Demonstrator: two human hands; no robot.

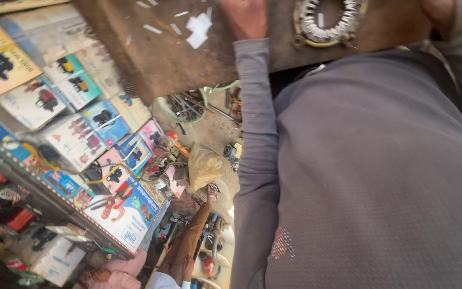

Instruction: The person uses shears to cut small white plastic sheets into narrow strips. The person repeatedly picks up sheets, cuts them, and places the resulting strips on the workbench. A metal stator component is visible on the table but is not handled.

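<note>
My left hand (245,17) rests on a worn brown wooden board (161,59) at the top of the view, its fingers cut off by the frame edge. A motor stator ring with grey wire windings (327,20) lies on the board just right of that hand. Only a small part of my right hand (445,12) shows in the top right corner, past the ring. My grey sweater (370,171) fills the right half of the view. White paper scraps (198,28) lie on the board left of my left hand.
Stacked colourful tool boxes (76,128) fill a shelf on the left. Below the board lie a green-rimmed tray of metal tools (188,107), a tan bag (203,167) and scattered parts on the dusty floor. Another person's brown sleeve (185,246) reaches in at the bottom.
</note>
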